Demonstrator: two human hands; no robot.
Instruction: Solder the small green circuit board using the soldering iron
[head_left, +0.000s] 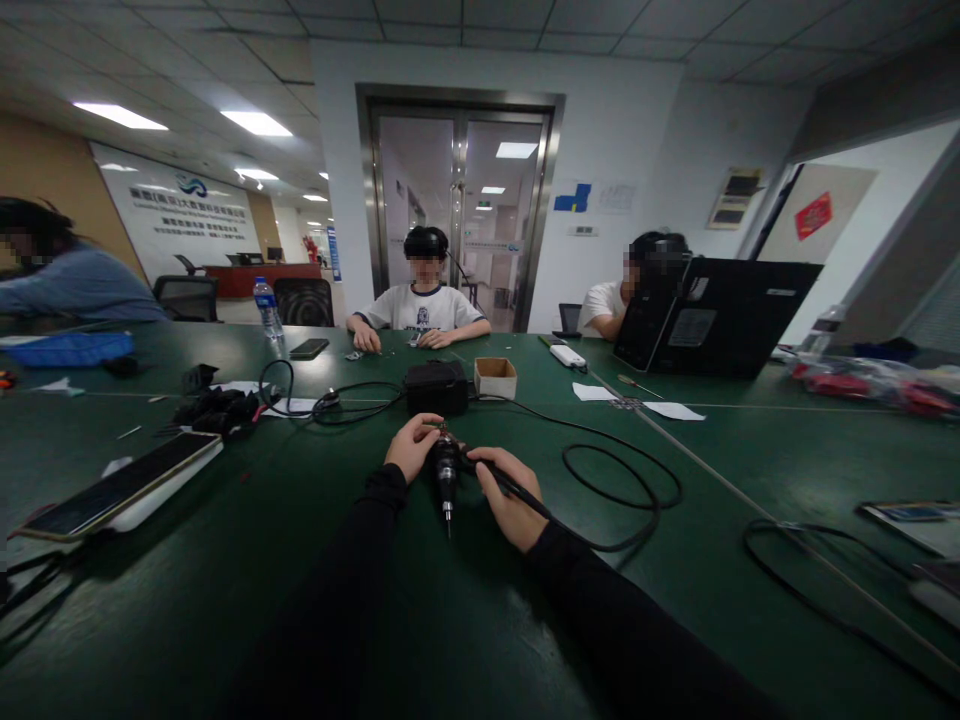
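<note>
Both my hands hold a black electric screwdriver (447,476) over the green table (300,560), its metal bit pointing toward me. My left hand (411,446) is closed around the tool's upper left side. My right hand (505,492) grips its right side where the black cable (622,470) leaves it. The cable loops off to the right across the table. Just behind the tool sits a black power box (437,387), with a small open cardboard box (496,377) beside it.
A flat keyboard-like device (124,487) lies at left, with black parts (217,407) and a coiled cable behind it. A phone (309,348) and water bottle (267,308) stand farther back. A person sits opposite, another at an open laptop (720,318), a third at far left.
</note>
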